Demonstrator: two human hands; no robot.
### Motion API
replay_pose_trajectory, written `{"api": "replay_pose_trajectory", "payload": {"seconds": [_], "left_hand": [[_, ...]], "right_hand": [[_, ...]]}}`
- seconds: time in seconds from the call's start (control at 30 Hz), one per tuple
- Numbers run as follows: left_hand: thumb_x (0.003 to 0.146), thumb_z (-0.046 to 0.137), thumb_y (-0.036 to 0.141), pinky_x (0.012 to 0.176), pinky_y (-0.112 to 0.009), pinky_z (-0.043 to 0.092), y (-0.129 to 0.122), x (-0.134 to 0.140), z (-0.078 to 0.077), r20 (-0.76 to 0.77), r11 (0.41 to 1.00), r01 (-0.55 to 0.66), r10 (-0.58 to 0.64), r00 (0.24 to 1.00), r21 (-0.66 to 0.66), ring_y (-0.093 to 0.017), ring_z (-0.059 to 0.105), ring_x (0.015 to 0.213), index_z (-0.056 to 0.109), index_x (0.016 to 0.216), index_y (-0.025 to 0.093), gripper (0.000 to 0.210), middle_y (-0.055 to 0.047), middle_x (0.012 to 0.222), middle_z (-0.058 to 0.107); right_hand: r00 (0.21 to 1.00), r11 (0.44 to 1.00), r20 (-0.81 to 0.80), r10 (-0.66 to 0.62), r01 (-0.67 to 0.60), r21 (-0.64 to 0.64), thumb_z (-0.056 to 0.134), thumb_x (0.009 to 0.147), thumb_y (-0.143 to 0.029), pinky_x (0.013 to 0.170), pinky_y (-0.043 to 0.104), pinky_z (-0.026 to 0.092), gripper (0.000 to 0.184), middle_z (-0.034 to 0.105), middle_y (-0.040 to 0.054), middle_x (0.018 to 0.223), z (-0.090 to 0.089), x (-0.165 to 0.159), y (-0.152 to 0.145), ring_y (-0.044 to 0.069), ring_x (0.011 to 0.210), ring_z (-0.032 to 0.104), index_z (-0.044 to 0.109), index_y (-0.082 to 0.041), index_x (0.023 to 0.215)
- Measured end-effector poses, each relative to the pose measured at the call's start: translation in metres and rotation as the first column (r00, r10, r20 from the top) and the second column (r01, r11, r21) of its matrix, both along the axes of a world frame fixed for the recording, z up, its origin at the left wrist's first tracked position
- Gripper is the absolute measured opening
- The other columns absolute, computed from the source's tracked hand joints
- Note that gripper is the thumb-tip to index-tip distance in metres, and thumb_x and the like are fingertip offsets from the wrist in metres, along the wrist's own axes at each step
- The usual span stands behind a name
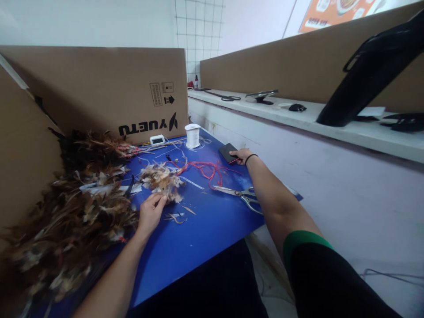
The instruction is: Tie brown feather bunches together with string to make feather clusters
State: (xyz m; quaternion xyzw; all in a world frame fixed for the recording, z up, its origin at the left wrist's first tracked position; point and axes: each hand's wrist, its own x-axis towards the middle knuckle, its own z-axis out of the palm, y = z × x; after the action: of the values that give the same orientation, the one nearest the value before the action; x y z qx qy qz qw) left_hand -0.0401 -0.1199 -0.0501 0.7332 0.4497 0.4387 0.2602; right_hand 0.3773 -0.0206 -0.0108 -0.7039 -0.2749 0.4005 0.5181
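My left hand point(151, 213) is closed in a pinch at the near edge of a small bunch of pale brown feathers point(162, 179) on the blue table. Toward the far right edge, my right hand point(241, 155) has its fingers on a flat black phone-like slab point(228, 152) and grips its near side. Scissors point(241, 194) with metal handles lie partly behind my right forearm. Tangled red string point(207, 168) sits between the two hands. Loose feather bits point(177, 218) lie near my left hand.
A large heap of brown feathers point(96, 207) covers the table's left side. A white spool point(192, 136) and small white display device point(157, 140) stand at the back before a cardboard box point(99, 88). Along the right, a white ledge point(285, 117) holds another pair of scissors point(228, 98).
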Motion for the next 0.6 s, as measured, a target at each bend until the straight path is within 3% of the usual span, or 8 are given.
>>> {"api": "replay_pose_trajectory", "payload": {"seconds": [0.1,0.2,0.27,0.37,0.47,0.53,0.6], "left_hand": [[0.082,0.052,0.037,0.074,-0.027,0.048,0.001,-0.001,-0.002,0.0,1.0,-0.004,0.004,1.0,-0.005,-0.016,0.062,0.077,0.068,0.072,0.016,0.028,-0.004,0.079,0.066],[0.081,0.052,0.038,0.073,-0.027,0.048,0.0,-0.001,-0.002,-0.006,1.0,-0.012,0.012,1.0,-0.005,-0.016,0.061,0.076,0.068,0.072,0.017,0.028,-0.005,0.079,0.066],[0.081,0.052,0.038,0.073,-0.027,0.048,0.0,-0.001,-0.002,-0.005,1.0,-0.011,0.011,1.0,-0.011,-0.016,0.061,0.076,0.068,0.072,0.016,0.029,-0.004,0.078,0.066],[0.081,0.052,0.038,0.073,-0.027,0.048,0.0,-0.001,-0.002,-0.013,1.0,-0.012,0.012,1.0,-0.016,-0.016,0.062,0.076,0.069,0.072,0.017,0.029,-0.004,0.079,0.066],[0.081,0.053,0.039,0.074,-0.027,0.049,0.002,-0.002,-0.004,-0.023,1.0,-0.003,0.002,1.0,-0.028,-0.016,0.062,0.078,0.069,0.072,0.017,0.029,-0.005,0.081,0.066],[0.081,0.053,0.04,0.074,-0.027,0.049,0.002,-0.003,-0.005,-0.014,0.999,0.005,-0.006,1.0,-0.04,-0.017,0.062,0.078,0.069,0.071,0.017,0.03,-0.005,0.082,0.066],[0.081,0.053,0.04,0.074,-0.027,0.05,0.003,-0.003,-0.005,-0.002,0.999,0.011,-0.011,1.0,-0.044,-0.017,0.062,0.078,0.068,0.071,0.017,0.03,-0.005,0.082,0.066]], "right_hand": [[0.991,0.997,-0.134,-0.008,0.018,0.073,0.06,0.08,-0.015,0.036,0.019,0.042,0.011,0.052,-0.0045,0.047,0.015,-0.003,-0.016,0.008,0.039,0.047,0.05,-0.016,0.076],[0.962,0.96,-0.27,0.035,0.043,0.278,0.046,0.087,-0.013,0.053,0.025,0.054,0.007,0.063,-0.0008,0.064,0.033,-0.01,-0.036,0.011,0.057,0.06,0.052,-0.017,0.086],[0.886,0.853,-0.435,0.161,0.097,0.513,0.042,0.085,-0.008,0.06,0.032,0.056,0.015,0.067,0.0037,0.074,0.043,-0.018,-0.05,0.015,0.067,0.064,0.053,-0.015,0.093],[0.775,0.719,-0.541,0.327,0.167,0.674,0.04,0.083,-0.008,0.066,0.04,0.056,0.025,0.069,0.0091,0.086,0.054,-0.036,-0.068,0.02,0.079,0.066,0.053,-0.012,0.104],[0.648,0.67,-0.616,0.448,0.213,0.711,0.033,0.091,-0.03,0.071,0.045,0.054,0.032,0.068,0.0115,0.095,0.058,-0.061,-0.08,0.024,0.091,0.065,0.053,-0.013,0.11],[0.575,0.659,-0.641,0.509,0.22,0.72,0.028,0.09,-0.053,0.071,0.047,0.054,0.053,0.068,0.0147,0.097,0.055,-0.077,-0.082,0.027,0.096,0.063,0.054,-0.012,0.11],[0.502,0.674,-0.666,0.551,0.202,0.71,0.02,0.086,-0.066,0.071,0.046,0.053,0.07,0.067,0.0177,0.1,0.047,-0.09,-0.08,0.028,0.098,0.062,0.055,-0.011,0.11]]}}
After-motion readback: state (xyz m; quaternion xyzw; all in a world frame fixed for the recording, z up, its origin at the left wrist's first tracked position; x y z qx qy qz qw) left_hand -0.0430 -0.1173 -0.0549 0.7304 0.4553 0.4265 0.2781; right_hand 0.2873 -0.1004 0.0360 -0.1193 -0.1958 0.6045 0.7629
